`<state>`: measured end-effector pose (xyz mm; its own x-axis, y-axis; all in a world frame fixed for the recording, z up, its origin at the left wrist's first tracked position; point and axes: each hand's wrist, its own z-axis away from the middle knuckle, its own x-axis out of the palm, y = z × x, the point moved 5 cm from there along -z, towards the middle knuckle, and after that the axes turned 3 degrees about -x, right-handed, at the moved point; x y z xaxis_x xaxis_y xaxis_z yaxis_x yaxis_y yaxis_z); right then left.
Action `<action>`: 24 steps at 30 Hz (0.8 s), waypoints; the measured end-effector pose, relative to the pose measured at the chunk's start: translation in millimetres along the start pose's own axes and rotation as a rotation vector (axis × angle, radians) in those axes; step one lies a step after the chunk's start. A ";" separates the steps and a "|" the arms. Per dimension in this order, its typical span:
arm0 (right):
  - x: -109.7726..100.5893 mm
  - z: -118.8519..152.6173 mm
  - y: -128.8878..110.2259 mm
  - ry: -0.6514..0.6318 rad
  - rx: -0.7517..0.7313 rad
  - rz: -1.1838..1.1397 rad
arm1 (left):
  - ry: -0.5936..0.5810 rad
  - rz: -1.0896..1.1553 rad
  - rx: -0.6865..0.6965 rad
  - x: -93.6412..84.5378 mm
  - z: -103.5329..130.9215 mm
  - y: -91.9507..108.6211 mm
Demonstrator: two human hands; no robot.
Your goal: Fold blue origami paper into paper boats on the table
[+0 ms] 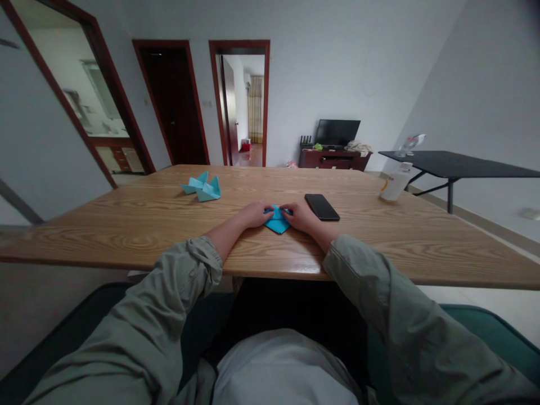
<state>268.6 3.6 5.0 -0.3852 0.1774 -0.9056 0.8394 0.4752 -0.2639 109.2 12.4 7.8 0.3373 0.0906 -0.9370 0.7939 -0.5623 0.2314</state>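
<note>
The left hand [256,214] and right hand [298,216] rest with fingers bent on opposite sides of a folded blue paper [277,225] lying on the bench [139,230]; whether either pinches it is too small to tell. A phone [323,207] lies just beside the right hand.

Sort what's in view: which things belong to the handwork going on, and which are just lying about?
In use:
- blue folded paper, between left hand and right hand
- wooden table, underneath

Lying about:
- light-blue origami, untouched, possibly related
- black smartphone
- translucent container
- television, background
</note>
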 end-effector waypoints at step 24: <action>7.3 0.2 1.8 -0.051 -0.050 0.171 | -0.014 -0.170 0.033 3.4 3.6 5.2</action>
<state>267.4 5.6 -2.2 -0.2178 0.2161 -0.9518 0.8702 0.4846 -0.0890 112.7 6.8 4.9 0.1917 0.1753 -0.9657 0.8221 -0.5662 0.0605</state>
